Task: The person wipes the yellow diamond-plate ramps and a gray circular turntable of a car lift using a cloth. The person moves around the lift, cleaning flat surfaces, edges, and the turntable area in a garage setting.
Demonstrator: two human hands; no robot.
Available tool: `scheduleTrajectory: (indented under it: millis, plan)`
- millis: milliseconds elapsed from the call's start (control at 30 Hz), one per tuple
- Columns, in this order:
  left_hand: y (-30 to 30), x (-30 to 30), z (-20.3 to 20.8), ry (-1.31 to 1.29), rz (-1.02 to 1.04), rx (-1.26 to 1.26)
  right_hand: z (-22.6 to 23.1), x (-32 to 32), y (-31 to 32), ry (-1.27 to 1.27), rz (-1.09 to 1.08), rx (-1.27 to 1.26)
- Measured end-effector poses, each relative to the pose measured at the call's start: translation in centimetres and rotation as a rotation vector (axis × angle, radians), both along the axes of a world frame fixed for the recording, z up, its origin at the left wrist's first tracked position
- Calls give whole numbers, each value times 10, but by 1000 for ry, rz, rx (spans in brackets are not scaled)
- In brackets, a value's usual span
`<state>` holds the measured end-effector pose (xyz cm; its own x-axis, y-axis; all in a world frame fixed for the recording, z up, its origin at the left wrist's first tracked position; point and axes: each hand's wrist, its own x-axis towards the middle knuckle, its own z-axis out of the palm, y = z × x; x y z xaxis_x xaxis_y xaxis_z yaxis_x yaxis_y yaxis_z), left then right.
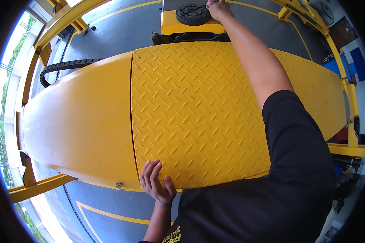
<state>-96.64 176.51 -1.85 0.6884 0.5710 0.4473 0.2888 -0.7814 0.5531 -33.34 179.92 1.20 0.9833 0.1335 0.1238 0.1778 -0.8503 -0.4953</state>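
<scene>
A long yellow metal platform (207,109) with a raised diamond tread crosses the view in front of me. My left hand (158,182) rests at its near edge, fingers loosely bent over the plate and holding nothing. Beyond the far edge stands a yellow block (170,23) with a round black rubber pad (192,14) on top. My right arm reaches across the platform, and my right hand (219,10) is beside that pad, at the top rim of the picture. Its fingers are curled in; what they grip, if anything, is too small and cut off to name.
A smooth yellow panel (81,117) joins the tread plate on the left. Behind it curves a black cable chain (71,65). Yellow frame beams (42,180) stand on both sides. Yellow lines mark the grey floor (121,26). A fan (323,12) stands at the far right.
</scene>
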Motion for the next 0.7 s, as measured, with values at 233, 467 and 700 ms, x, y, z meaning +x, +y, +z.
scheduleTrajectory:
  millis: [233, 467, 700]
  plan:
    - [0, -1, -1, -20, 9, -14, 0, -73, -23, 12, 80, -23]
    - [-5, -7, 1, 25, -4, 6, -5, -84, -15, -54, -42, 396]
    - [-1, 0, 0, -33, -35, 50, 17, -110, 10, 148, -669, 1072]
